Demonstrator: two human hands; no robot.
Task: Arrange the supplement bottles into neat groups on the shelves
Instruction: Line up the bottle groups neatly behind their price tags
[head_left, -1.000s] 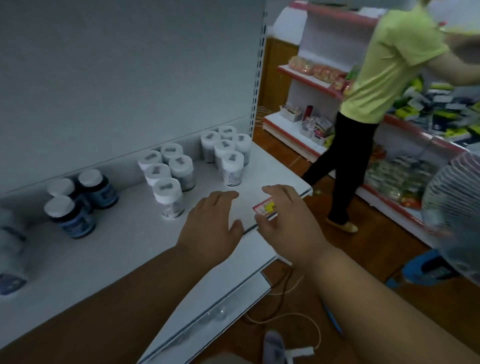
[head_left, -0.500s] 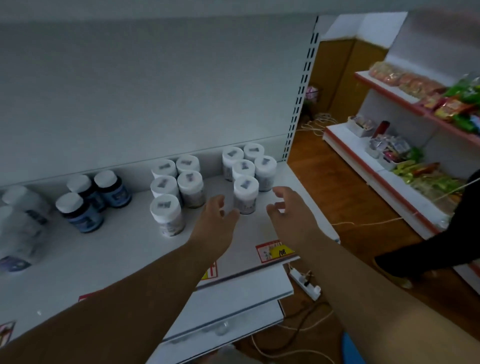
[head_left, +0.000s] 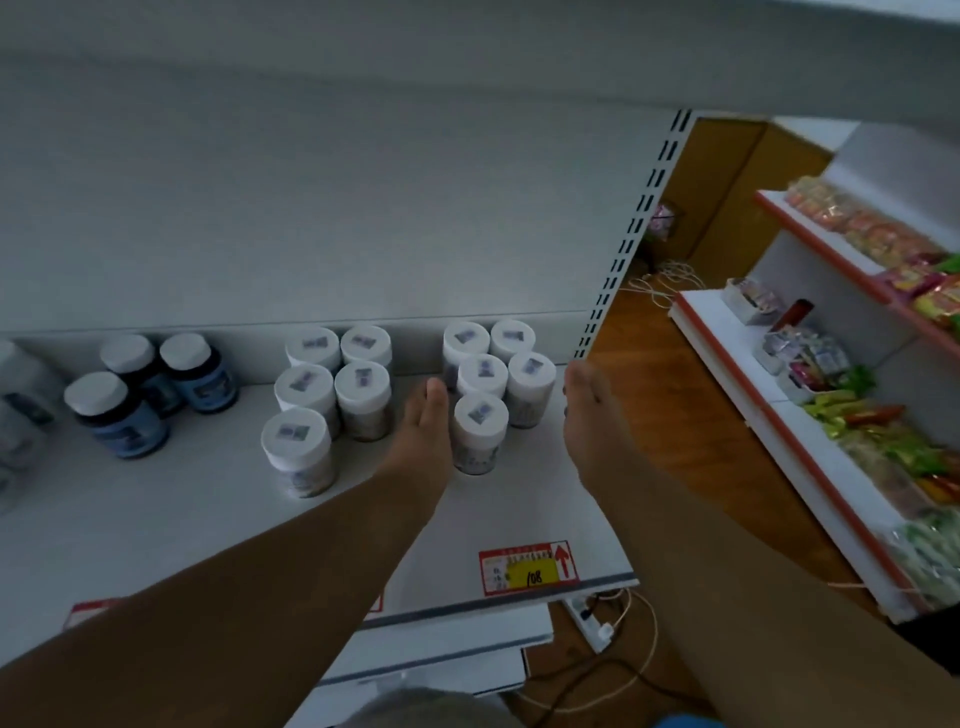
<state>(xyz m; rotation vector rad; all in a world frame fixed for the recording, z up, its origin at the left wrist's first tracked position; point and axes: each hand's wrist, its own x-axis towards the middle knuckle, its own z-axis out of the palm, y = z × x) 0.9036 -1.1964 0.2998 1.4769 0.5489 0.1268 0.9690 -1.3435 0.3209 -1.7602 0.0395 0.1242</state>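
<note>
White-capped supplement bottles (head_left: 480, 431) clustered on shelf (head_left: 208, 514), contents unseen, between flat-fingered left hand (head_left: 423, 441) and right hand (head_left: 592, 431).

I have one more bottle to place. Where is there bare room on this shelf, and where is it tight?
Bare patches: the front strip of the shelf before the dark blue bottles, and the stretch between the price tag and the right white-capped cluster. It is crowded at the back right, where the left hand and right hand flank that cluster.
</note>
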